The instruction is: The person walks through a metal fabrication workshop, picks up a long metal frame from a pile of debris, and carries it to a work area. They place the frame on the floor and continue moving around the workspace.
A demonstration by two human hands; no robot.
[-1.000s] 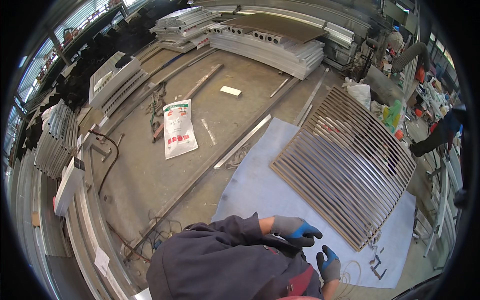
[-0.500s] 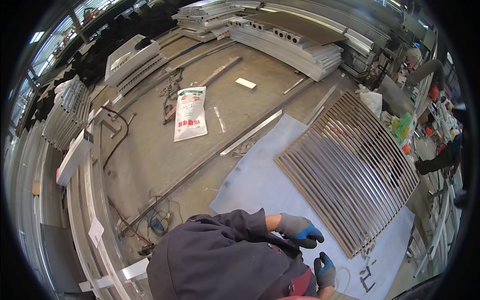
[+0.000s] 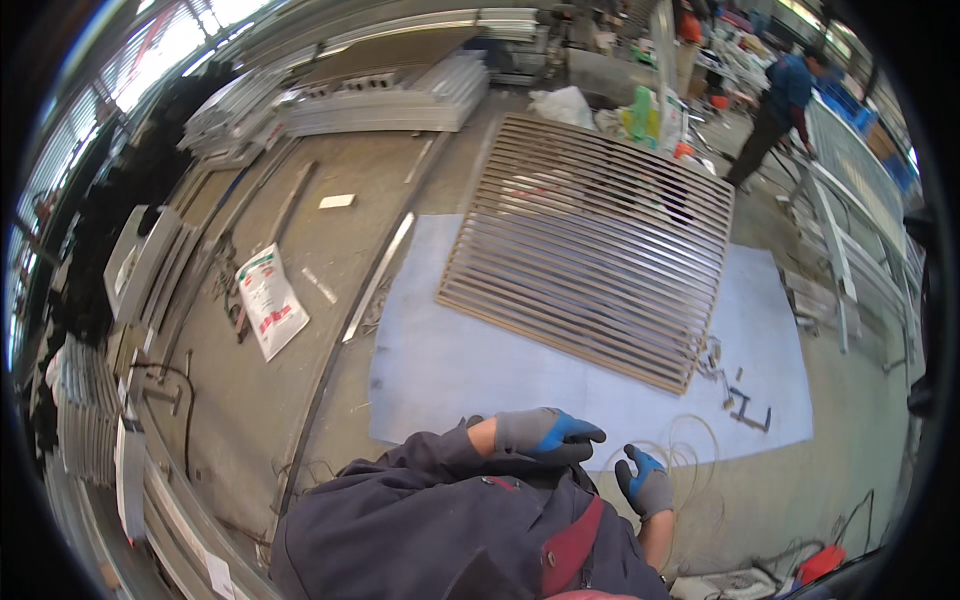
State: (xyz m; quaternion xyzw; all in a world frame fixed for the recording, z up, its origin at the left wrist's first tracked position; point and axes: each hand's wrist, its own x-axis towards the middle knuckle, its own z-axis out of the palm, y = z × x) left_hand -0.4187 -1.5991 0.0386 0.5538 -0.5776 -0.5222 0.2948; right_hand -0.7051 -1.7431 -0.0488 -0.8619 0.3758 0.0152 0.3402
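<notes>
Both gloved hands, left (image 3: 545, 435) and right (image 3: 646, 483), hang empty with fingers loosely apart above thin looped wire (image 3: 690, 450) on a smooth pale sheet (image 3: 470, 360) bearing a slatted metal grille (image 3: 590, 245).

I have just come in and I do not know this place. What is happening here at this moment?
A person in a dark jacket stands in a metal workshop and looks down at a pale sheet spread on the concrete floor. A slatted metal grille lies flat on that sheet. Both gloved hands are held near the body and hold nothing: the left hand is half curled, the right hand is open above some thin looped wire. Small clamps lie near the grille's corner. Another person stands farther off.
</notes>
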